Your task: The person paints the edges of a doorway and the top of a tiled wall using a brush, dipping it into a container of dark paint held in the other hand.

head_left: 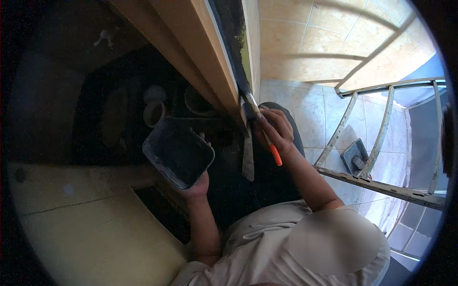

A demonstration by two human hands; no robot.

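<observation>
- Right hand [275, 127] reached far, fingers pinching the orange-tipped paintbrush [273, 148] at the edge of the wooden frame [202, 47].
- Left hand [198, 187] cupped the dark rectangular tub [164, 167] from below.
- Tiled floor [309, 119] separated right hand and ladder [381, 185].

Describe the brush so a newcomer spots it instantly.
Find the brown frame slanting down from the picture's top middle. Just right of its lower end, the right hand grips a slim brush. Its bright orange handle end sets it apart from the dark tray in the left hand.
</observation>
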